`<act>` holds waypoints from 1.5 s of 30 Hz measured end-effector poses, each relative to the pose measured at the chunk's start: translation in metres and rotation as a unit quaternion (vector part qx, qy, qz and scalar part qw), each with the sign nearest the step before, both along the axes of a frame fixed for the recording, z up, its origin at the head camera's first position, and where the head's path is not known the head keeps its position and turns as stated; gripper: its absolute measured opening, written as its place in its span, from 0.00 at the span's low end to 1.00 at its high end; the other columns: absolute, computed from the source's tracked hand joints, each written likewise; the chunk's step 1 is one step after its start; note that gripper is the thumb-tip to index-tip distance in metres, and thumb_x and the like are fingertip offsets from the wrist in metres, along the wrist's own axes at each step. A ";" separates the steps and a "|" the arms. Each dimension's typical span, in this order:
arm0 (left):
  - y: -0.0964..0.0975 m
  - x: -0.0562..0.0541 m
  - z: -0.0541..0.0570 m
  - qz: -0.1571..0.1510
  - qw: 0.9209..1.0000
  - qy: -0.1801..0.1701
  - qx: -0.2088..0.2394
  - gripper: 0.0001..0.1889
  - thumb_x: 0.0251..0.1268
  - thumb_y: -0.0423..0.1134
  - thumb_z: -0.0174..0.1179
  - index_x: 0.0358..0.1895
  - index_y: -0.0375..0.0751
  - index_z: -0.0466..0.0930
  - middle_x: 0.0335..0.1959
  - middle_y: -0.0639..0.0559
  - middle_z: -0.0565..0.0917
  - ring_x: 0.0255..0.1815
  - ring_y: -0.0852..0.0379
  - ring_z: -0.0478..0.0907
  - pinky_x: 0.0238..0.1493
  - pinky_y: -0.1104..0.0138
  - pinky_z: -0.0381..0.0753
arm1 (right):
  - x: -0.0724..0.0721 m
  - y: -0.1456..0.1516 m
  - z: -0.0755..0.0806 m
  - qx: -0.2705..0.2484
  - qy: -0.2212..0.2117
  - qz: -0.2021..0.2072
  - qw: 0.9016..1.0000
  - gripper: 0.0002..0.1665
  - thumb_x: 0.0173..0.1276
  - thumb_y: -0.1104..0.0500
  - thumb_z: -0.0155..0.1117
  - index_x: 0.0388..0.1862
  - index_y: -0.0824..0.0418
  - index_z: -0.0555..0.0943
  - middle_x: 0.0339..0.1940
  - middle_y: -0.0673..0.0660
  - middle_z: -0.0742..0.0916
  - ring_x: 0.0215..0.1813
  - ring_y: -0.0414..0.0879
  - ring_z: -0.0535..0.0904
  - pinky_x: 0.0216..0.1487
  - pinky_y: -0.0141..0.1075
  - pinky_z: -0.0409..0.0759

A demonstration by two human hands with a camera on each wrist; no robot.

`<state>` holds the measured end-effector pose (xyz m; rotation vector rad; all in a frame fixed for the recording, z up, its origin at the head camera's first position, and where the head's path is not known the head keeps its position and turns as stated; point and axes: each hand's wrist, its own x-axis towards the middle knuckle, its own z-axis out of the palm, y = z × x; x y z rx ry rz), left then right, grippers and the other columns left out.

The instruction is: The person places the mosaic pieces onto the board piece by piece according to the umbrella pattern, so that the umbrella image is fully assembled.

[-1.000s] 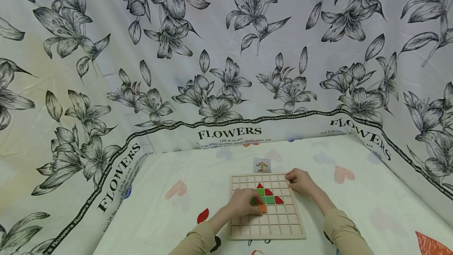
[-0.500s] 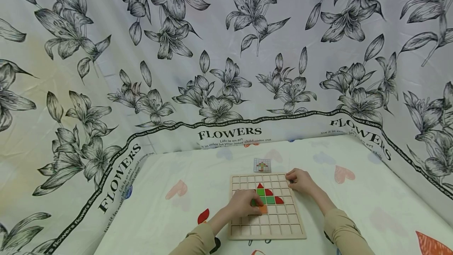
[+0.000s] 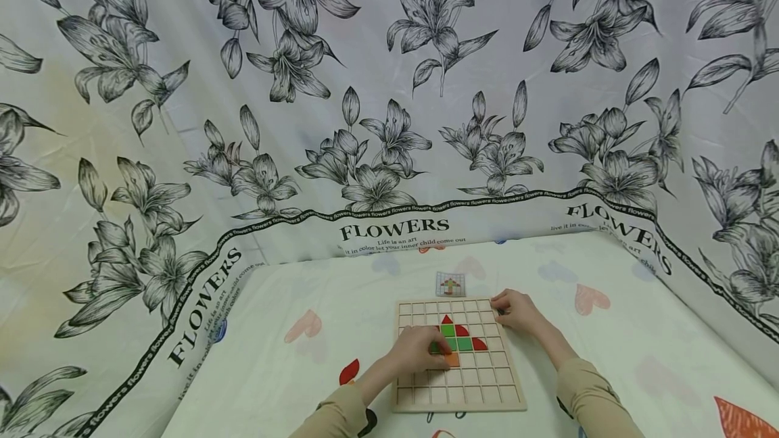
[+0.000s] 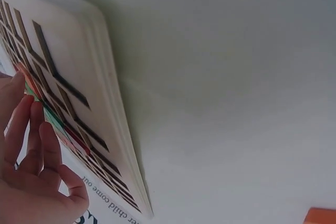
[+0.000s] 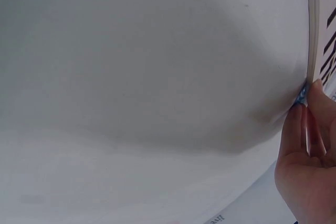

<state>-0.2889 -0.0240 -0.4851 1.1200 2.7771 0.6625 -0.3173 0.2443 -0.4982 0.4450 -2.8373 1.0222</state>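
Note:
A square wooden grid board [image 3: 475,392] lies on the cloth. Red, green and orange tiles sit in its cells. The left hand [image 3: 415,349] reaches over its left part, thumb and fingertips on an orange tile [image 3: 453,359] that lies flat in a cell just below the green tiles [image 3: 464,343]. Its palm covers some cells. In the left wrist view the fingers [image 4: 35,129] bunch near the coloured tiles. The right hand [image 3: 517,309] grips the board's far right corner; in the right wrist view its thumb lies on the rim, with a small blue patch by the fingertips.
A small pattern card [image 3: 450,284] with a coloured figure on a grid lies beyond the board's far edge. Red leaf-like shape [image 3: 349,371] shows on the cloth to the left. Heart prints mark the cloth, and a flowered curtain [image 3: 377,86] hangs behind.
The orange tile, partly under the fingers a second ago, now shows more fully and flat in its cell. The left fingertips shifted slightly on it. The right hand stays at the corner.

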 end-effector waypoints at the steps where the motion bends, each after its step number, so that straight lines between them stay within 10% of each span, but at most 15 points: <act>1: -0.001 0.000 0.001 -0.001 1.000 -0.009 0.005 0.09 0.51 0.46 0.71 0.35 0.51 0.87 0.34 0.63 0.85 0.36 0.68 0.78 0.36 0.77 0.69 | 0.000 0.000 -0.001 -0.002 -0.004 -0.003 1.000 0.17 0.55 0.71 0.67 0.45 0.76 0.82 0.45 0.66 0.83 0.47 0.61 0.80 0.45 0.46 0.80; 12: -0.035 -0.010 0.010 0.019 0.992 -0.091 0.086 0.10 0.55 0.39 0.68 0.40 0.41 0.85 0.35 0.51 0.85 0.27 0.67 0.71 0.29 0.76 0.70 | 0.000 0.000 -0.003 -0.001 -0.008 -0.006 1.000 0.18 0.54 0.71 0.67 0.45 0.76 0.82 0.45 0.67 0.83 0.46 0.61 0.80 0.46 0.47 0.80; 26: -0.123 -0.025 0.021 0.059 0.979 -0.161 0.113 0.12 0.60 0.35 0.64 0.45 0.33 0.82 0.40 0.42 0.85 0.34 0.53 0.77 0.31 0.73 0.73 | 0.001 0.002 -0.003 -0.007 -0.012 -0.003 1.000 0.17 0.55 0.72 0.67 0.45 0.77 0.81 0.46 0.67 0.83 0.47 0.61 0.80 0.46 0.46 0.80; 45: -0.179 -0.008 0.013 -0.098 0.953 -0.284 0.049 0.14 0.47 0.23 0.65 0.40 0.36 0.86 0.39 0.41 0.86 0.26 0.65 0.65 0.30 0.77 0.64 | -0.002 0.000 -0.002 0.002 -0.007 -0.001 1.000 0.18 0.54 0.71 0.68 0.45 0.76 0.81 0.45 0.66 0.83 0.45 0.60 0.80 0.46 0.47 0.80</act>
